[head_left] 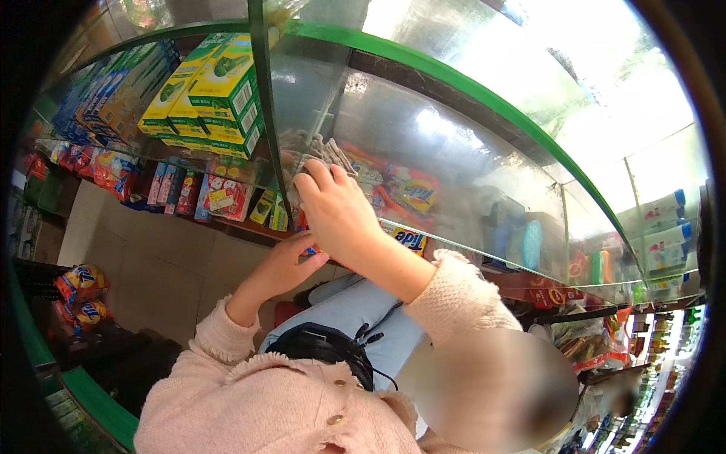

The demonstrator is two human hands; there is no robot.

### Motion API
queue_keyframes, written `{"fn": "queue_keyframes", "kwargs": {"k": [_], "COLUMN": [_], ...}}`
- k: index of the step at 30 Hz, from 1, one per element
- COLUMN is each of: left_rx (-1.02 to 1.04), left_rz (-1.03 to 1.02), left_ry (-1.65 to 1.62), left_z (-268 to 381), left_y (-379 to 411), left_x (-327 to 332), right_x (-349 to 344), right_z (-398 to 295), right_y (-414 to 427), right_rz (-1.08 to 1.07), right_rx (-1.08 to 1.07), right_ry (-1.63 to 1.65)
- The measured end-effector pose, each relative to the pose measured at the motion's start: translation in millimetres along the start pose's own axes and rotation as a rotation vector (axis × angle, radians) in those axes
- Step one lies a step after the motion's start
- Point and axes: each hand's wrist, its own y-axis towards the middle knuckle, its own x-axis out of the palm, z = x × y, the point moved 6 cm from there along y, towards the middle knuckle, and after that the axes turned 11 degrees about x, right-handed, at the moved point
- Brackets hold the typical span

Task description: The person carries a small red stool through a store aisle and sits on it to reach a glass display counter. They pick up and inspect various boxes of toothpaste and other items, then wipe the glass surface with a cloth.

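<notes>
My right hand (334, 198) presses with curled fingers on a crumpled grey-beige cloth (326, 152), against the glass of a display case beside its dark upright. Below and left of it is my left hand (289, 264), thumb spread, by the lower shelf's edge. Its fingertips are partly hidden, and a small blue and red bit of packaging shows there. Red-orange Tide detergent bags (411, 190) lie behind the glass, right of the cloth. A Tide pack (405, 238) shows below the glass edge, just beyond my right forearm.
Yellow and green boxes (221, 91) are stacked on the glass shelf at left, above small cartons (227, 198) on a lower shelf. A green edge strip (454, 68) crosses the case. More Tide bags (85, 284) sit at far left. A blue bottle-like item (531, 244) stands at right.
</notes>
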Motion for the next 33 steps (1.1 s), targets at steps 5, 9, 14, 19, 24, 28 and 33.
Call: {"fn": "queue_keyframes", "kwargs": {"k": [5, 9, 14, 19, 24, 28, 33], "left_rx": [0.029, 0.058, 0.057, 0.244, 0.612, 0.676, 0.454], "left_rz": [0.036, 0.046, 0.015, -0.102, -0.116, -0.072, -0.057], "left_ry": [0.017, 0.022, 0.032, 0.104, 0.548, 0.853, 0.789], "left_z": [-0.4, 14.9, 20.1, 65.1, 119.0, 129.2, 109.4], "left_y": [-1.7, -0.3, -1.1, 28.9, 71.8, 86.0, 78.3], "left_x": [-1.2, 6.4, 15.0, 23.5, 38.8, 50.8, 12.4], "right_x": [4.9, 4.1, -6.8, -56.2, -83.5, -70.0, -27.4], "right_z": [39.6, 63.8, 86.1, 169.7, 208.0, 157.8, 70.2], "right_y": [46.6, 64.3, 40.4, -41.2, -103.5, -89.1, -51.9], "right_rz": [0.049, 0.052, 0.045, 0.03, 0.243, 0.311, 0.383], "right_rx": [0.071, 0.143, 0.2, 0.411, 0.445, 0.361, 0.1], "right_ry": [-0.041, -0.082, -0.14, -0.136, -0.054, -0.111, -0.007]}}
